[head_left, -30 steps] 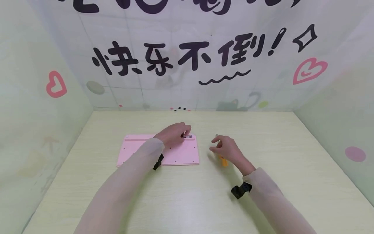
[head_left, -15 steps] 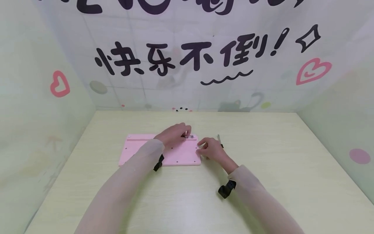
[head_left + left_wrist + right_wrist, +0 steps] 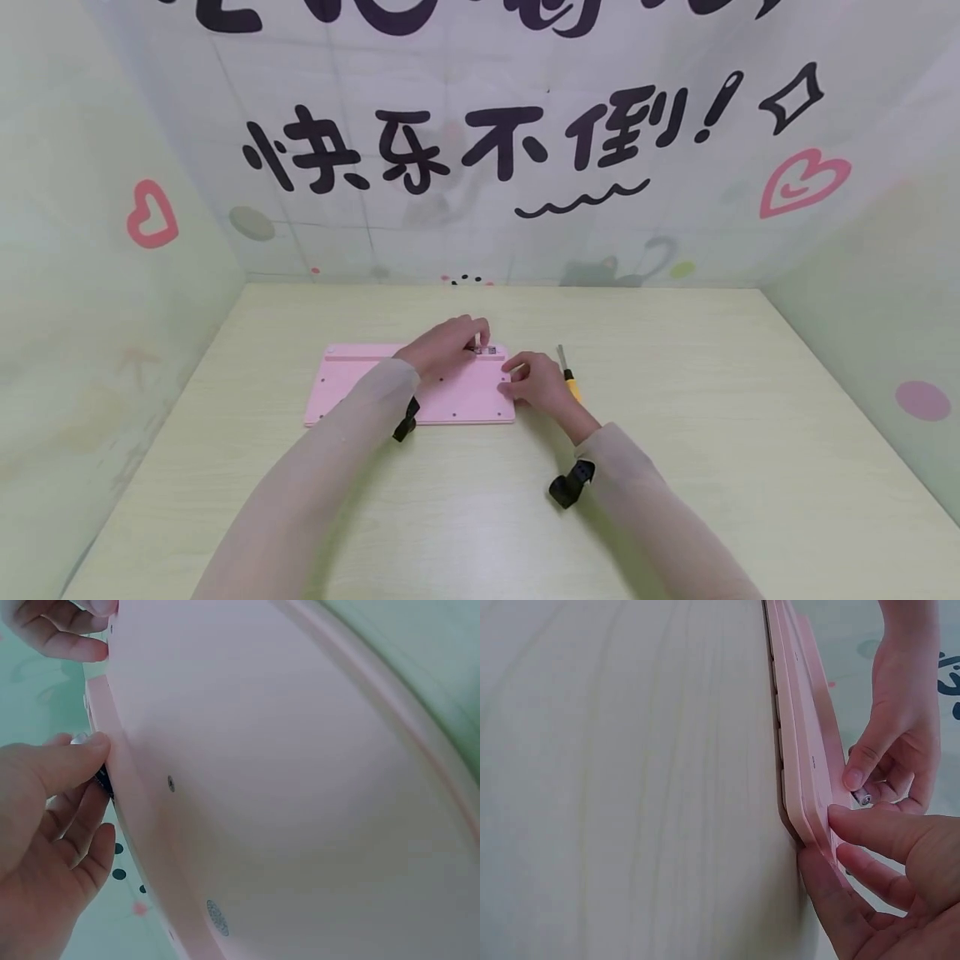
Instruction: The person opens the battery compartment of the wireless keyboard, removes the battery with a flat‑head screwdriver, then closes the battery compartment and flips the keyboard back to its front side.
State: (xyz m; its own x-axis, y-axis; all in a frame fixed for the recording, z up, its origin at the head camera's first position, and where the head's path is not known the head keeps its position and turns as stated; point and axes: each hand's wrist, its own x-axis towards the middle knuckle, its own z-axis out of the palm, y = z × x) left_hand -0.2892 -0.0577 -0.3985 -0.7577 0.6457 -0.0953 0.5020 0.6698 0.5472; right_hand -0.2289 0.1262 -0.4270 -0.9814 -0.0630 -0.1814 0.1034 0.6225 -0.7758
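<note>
A pink keyboard point(image 3: 472, 392) lies face down, its keys toward the table as the right wrist view shows. At the far edge, my left hand point(image 3: 446, 342) pinches a small battery point(image 3: 862, 796) between thumb and fingers at the keyboard's raised ridge. In the left wrist view the battery point(image 3: 103, 778) appears dark with a silvery end, partly covered by the thumb. My right hand point(image 3: 542, 383) grips the keyboard's right end, thumb on the upturned side and fingers round the corner.
A screwdriver point(image 3: 571, 383) with a yellow-orange handle lies just right of the right hand, partly hidden behind it. The pale wooden table point(image 3: 480, 508) ends at a printed backdrop point(image 3: 480, 225) behind and on both sides.
My right hand has moved left from over the screwdriver to the keyboard's right end and now grips it, uncovering part of the screwdriver. The left hand stays nearly still at the ridge.
</note>
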